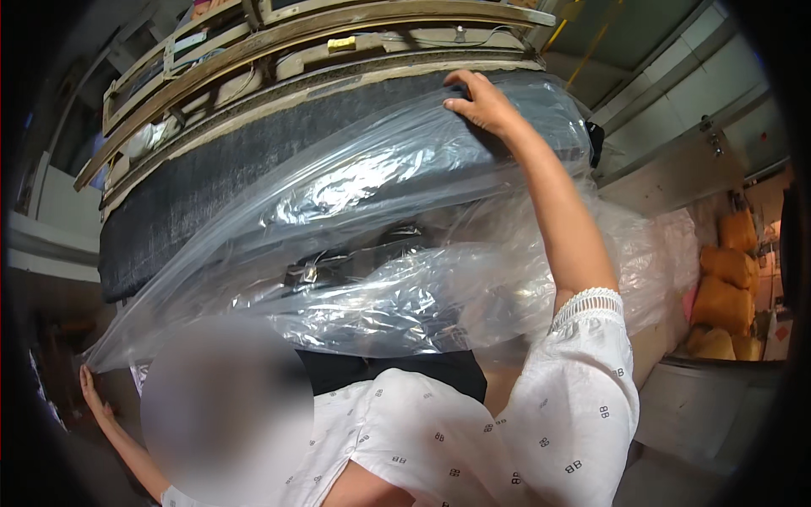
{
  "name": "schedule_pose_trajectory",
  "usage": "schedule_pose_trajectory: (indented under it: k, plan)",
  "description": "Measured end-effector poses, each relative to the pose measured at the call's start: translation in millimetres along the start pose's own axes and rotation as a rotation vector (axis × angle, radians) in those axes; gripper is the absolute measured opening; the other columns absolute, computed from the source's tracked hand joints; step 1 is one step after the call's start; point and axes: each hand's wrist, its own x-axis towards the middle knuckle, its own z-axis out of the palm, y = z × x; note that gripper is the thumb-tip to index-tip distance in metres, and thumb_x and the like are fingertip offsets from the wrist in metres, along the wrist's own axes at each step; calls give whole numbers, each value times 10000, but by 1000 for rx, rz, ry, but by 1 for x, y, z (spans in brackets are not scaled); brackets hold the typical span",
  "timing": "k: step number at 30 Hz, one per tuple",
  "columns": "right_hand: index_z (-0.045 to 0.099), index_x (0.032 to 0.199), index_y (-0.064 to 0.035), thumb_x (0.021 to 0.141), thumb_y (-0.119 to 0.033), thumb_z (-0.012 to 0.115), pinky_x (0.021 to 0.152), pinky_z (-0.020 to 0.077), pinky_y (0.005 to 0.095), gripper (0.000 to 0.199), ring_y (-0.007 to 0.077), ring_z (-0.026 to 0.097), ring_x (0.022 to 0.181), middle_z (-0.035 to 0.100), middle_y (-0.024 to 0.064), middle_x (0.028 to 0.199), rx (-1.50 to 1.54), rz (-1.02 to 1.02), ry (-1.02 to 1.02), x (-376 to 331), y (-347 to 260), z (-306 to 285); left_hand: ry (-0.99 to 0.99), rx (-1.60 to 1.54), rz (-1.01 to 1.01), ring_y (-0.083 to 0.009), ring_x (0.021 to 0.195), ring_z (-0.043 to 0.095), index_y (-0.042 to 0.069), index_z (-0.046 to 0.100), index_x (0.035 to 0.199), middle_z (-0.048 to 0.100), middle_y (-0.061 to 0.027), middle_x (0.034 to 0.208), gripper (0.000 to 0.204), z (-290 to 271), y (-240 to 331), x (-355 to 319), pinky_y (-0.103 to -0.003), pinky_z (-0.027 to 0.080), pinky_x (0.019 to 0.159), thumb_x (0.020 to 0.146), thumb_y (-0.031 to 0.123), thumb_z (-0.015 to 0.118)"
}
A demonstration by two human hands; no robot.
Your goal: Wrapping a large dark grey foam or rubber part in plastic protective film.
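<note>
A large sheet of clear plastic film (338, 186) stretches across a dark-topped workbench (186, 203) and hangs down over its near side, across my front. At the far left, low down, my left hand (93, 395) grips a gathered corner of the film and pulls it out to a point. My right hand (481, 103) reaches over the bench to the film's far edge. It rests on the film with its thumb and fingers apart and a little bent. Through the film, near my body, dark shapes show that I cannot make out.
Wooden rails (321, 42) run along the bench's far side, with a small yellow object (341, 43) and wires among them. More crumpled film (650, 253) bunches at the right. Beyond it are orange bundles (728, 279) and a pale box-like surface (693, 414).
</note>
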Motion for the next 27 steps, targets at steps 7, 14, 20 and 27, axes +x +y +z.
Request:
schedule_pose_trajectory:
  k: [7,14,20,27]
  plan:
    - [605,993,-38,798,-243,599,868,394,296,284,166,510,962,563,69,1098,364,-11,9,35,-7,-58,-69,-342,-11,-90,1053,498,99,524,1212,545,11,1174,395,64,2,66,-245,392,871,850,233,607]
    - [473,1115,35,915,-231,457,813,423,315,333,213,520,920,550,122,1025,104,17,646,54,64,-91,241,184,370,-206,806,589,25,624,964,633,-115,904,382,310,118,31,-330,464,725,820,372,554]
    - [535,978,21,876,-189,533,757,424,278,234,151,508,815,554,68,877,249,171,644,48,123,-17,205,-281,420,-143,768,606,-5,605,961,647,-84,838,210,389,70,71,-251,456,728,826,152,568]
    - [555,965,19,868,-211,542,768,423,309,250,195,524,810,590,90,894,16,162,592,68,151,-33,183,-108,316,-119,717,587,43,658,894,649,-47,774,212,435,86,90,-264,452,663,764,207,625]
